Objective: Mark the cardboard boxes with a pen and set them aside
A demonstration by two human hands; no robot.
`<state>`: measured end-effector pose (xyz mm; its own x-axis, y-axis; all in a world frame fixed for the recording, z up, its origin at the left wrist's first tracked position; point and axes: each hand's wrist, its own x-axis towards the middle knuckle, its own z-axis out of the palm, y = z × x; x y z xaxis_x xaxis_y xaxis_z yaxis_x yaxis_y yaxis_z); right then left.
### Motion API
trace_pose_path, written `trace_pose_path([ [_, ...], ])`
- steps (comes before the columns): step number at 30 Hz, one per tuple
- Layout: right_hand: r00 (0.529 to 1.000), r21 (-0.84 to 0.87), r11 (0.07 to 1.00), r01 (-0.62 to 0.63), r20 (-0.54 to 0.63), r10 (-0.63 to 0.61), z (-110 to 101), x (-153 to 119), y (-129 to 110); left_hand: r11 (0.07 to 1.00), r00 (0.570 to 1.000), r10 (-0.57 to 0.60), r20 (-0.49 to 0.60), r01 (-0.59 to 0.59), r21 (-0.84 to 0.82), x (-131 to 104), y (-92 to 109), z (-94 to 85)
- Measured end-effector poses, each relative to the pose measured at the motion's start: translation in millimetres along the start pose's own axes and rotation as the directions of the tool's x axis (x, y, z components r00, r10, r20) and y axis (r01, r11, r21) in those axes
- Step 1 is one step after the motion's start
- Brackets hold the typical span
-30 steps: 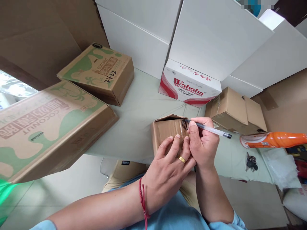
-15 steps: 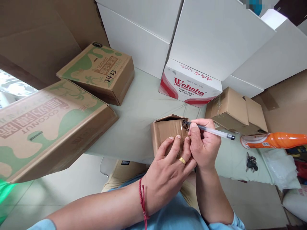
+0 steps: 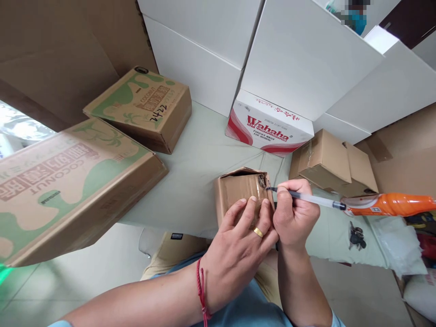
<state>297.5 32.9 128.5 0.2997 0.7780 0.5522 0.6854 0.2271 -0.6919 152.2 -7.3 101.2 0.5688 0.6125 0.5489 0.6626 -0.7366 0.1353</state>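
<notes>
1. Cardboard box point(image 3: 233, 193), small, brown, one. Stood on the green cloth point(image 3: 190, 175) in front of the person. Top strip shiny, probably tape; far edge slightly raised, with a dark gap under it. A dark, rough patch point(image 3: 262, 180) marked its 1 o'clock corner; ink or tear, could not be told.
2. Handling, box (judged): likely light, stiff in the walls, a little slick on top, weak at the raised edge and marked corner. Best hold: opposite side walls, low down.
3. Pen point(image 3: 316, 199), clear barrel, one. Judged light, rigid, smooth; best held close to the point. Point at the patch's 4 o'clock edge; contact could not be told. Back end lay toward 3 o'clock, overlapping the orange bottle point(image 3: 391, 204) in view.
4. Left hand point(image 3: 238, 245), ringed. Fingers slightly parted, tips on the box top; thumb not plain, so a pinch could not be told. Box at its 12 o'clock, touching.
5. Right hand point(image 3: 296, 213). Curled closely round the pen. Box at its 9 to 10 o'clock, just beside.
6. Keys point(image 3: 357, 236), one bunch, on the cloth at the right hand's 4 o'clock.
</notes>
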Motion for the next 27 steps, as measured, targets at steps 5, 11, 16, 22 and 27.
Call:
trace_pose_path([
  [5, 0.999, 0.070, 0.997, -0.018, 0.037, 0.016, -1, -3, 2, 1.000, 1.000, 0.005, -0.010, -0.004, 0.010, 0, 0, -0.1],
  [11, 0.986, 0.116, 0.993, 0.025, -0.165, -0.006, 0, -9, 5, 1.000, 1.000, 0.011, -0.012, -0.011, 0.001, -2, -3, 1.5],
  [16, 0.977, -0.026, 0.997, 0.071, -0.198, -0.075, -30, -9, 53, 1.000, 1.000, 0.019, 0.014, -0.019, 0.002, -1, -11, 1.8],
  [22, 0.923, -0.707, 0.700, 0.104, 0.331, 0.197, -115, -31, 176, 1.000, 0.999, -0.003, 0.040, 0.002, 0.017, 11, -24, 2.0],
  [27, 0.781, -0.888, 0.460, -0.019, 0.274, 0.561, -148, -53, 245, 1.000, 0.995, 0.010, 0.099, -0.008, -0.015, 15, -32, 5.6],
])
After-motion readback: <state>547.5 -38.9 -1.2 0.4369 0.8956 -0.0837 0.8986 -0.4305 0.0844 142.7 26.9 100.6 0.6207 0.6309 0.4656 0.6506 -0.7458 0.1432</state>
